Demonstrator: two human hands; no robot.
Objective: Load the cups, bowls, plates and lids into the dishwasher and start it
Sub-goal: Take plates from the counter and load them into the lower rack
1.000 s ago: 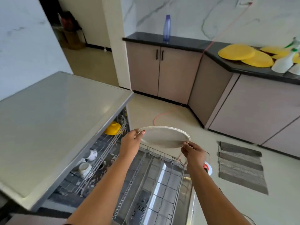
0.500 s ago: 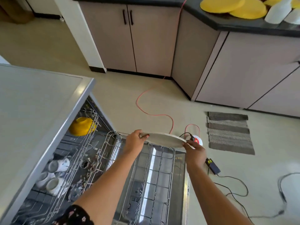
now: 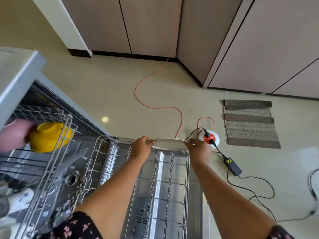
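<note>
Since the earlier frame the head view has tipped further down, and the plate (image 3: 170,144) has sunk closer to the far end of the lower rack (image 3: 187,169); it is now seen almost edge-on. The left hand (image 3: 140,148) grips its rim on the 9 o'clock side with the fingers curled over the top. The right hand (image 3: 198,150) is clamped on the rim at the 3 o'clock side. The plate hangs nearly level just above the rack's far wires, at the middle of the picture, and does not yet stand between any tines.

At 9 o'clock a yellow bowl (image 3: 49,137) lies tipped in the upper rack (image 3: 68,118), and what look like white cups (image 3: 24,197) show blurred at 8 o'clock. On the floor an orange cord (image 3: 182,121) runs to a round socket reel (image 3: 208,138) just beyond the right hand, with a striped mat (image 3: 250,124) farther out at 3 o'clock.

I judge that the plate is about to be slotted and needs tipping upright first. Starting the machine seems a good way off.
</note>
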